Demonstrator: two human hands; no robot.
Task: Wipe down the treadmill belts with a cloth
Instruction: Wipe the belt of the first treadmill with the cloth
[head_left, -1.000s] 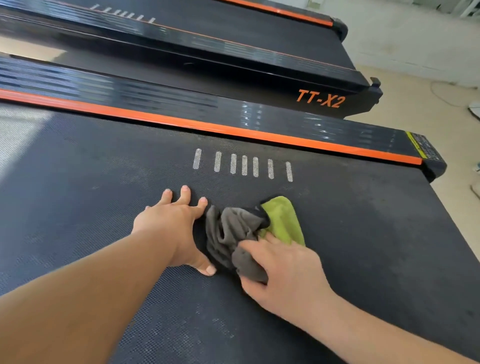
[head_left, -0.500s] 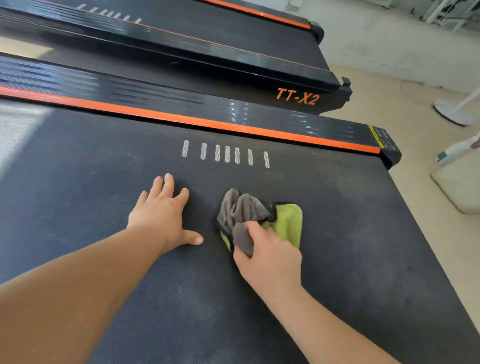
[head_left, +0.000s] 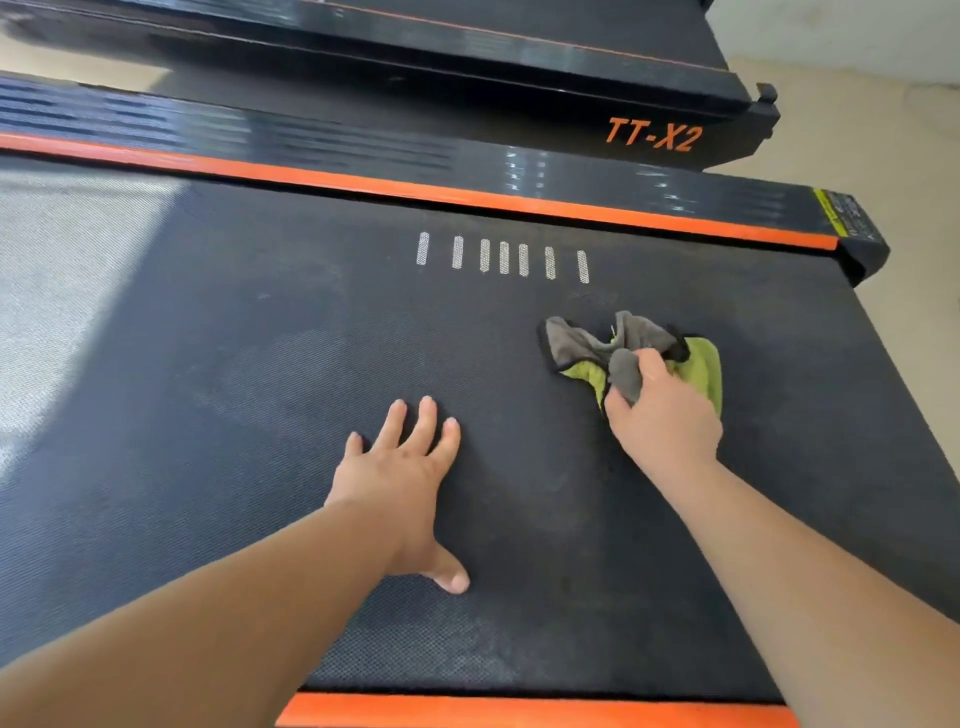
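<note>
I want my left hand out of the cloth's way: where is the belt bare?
The belt is bare left of the left hand, out to the sunlit patch, and between that hand and the white marks. Also between the forearms, down to the near orange rail. Crowded: right of centre, where the right hand grips the cloth.

Floor (head_left: 888, 166): pale beige, matt and smooth, seen along the right edge and upper right corner. A narrow strip of the same floor (head_left: 72, 62) shows at the upper left, between the two machines.
Wall (head_left: 841, 28): off-white, scuffed low down, meeting the floor at the top right.
Furniture: far treadmill (head_left: 519, 67), black frame with a thin orange line and orange lettering "TT-X2" (head_left: 653, 136) on its rear corner. It stands parallel to the near treadmill, whose glossy black side rail (head_left: 363, 156) has an orange strip and a yellow label (head_left: 837, 210) at its end.
Light: a bright daylight patch (head_left: 62, 291) at the left edge, with glints along the rail.
</note>
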